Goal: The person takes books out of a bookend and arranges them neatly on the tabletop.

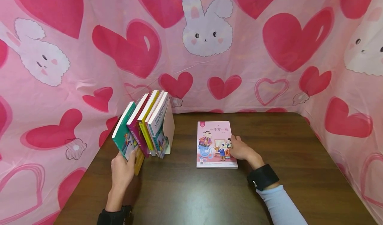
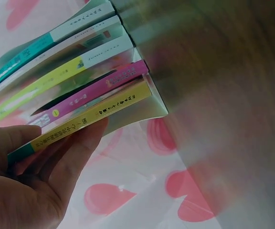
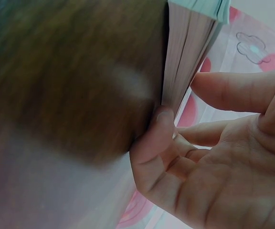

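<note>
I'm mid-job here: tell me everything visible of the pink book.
The pink book is closed and lies face up, roughly flat, on the table, right of the book row. It looks like a paperback, with pale page edges. Its cover carries Chinese characters, a red tag at upper left and cartoon figures, one above a blue swirl. The right grip pinches its right edge; whether that edge is lifted is unclear.

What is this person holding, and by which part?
The left hand grips the teal-covered book by its spine side; the right hand grips the pink book by its page edge.
</note>
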A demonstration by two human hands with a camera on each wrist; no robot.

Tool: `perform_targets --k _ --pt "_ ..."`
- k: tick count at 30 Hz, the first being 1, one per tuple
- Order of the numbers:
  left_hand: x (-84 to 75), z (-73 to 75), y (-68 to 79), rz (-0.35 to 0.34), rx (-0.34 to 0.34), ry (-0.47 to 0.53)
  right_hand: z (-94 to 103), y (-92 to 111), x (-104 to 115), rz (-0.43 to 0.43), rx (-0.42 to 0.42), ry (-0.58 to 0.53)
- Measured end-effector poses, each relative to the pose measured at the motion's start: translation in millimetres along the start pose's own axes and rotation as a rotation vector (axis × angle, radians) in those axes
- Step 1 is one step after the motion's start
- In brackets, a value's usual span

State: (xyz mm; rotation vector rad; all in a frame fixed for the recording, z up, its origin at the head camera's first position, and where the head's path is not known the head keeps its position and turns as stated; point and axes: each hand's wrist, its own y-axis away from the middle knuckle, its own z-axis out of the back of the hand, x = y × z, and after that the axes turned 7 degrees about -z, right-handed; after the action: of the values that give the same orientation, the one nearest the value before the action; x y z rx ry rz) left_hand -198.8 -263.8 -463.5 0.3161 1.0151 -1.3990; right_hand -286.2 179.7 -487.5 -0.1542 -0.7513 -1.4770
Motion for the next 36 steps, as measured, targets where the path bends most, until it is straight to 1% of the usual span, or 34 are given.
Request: perform_targets --k 5,7,12,19,25,36 --pt "-1.6 2.2 1.5 -0.033 -0.038 -0.020 -0.2 0 0 0.006 -0.006 0.010" --pt "-1.9 2.9 2.0 -0.035 -0.043 -0.025 0.1 0 0 0.007 -0.005 0.011" --pt "-4.1 6.1 3.6 -0.022 -0.030 -0.024 1.3 -1 0 0.013 -0.003 0.015" --pt "-6.8 10.4 8.2 -0.023 -0.042 -0.025 1.3 0 0 0.019 -0.004 0.016" --pt "-7.8 15.0 12.2 -0.037 -0.045 -0.048 0.4 -1 0 0.010 -0.005 0.028" --pt "-11.7 22.6 20.3 -0.017 -0.031 -0.067 -0.5 -2 -2 0.016 -0.005 0.026"
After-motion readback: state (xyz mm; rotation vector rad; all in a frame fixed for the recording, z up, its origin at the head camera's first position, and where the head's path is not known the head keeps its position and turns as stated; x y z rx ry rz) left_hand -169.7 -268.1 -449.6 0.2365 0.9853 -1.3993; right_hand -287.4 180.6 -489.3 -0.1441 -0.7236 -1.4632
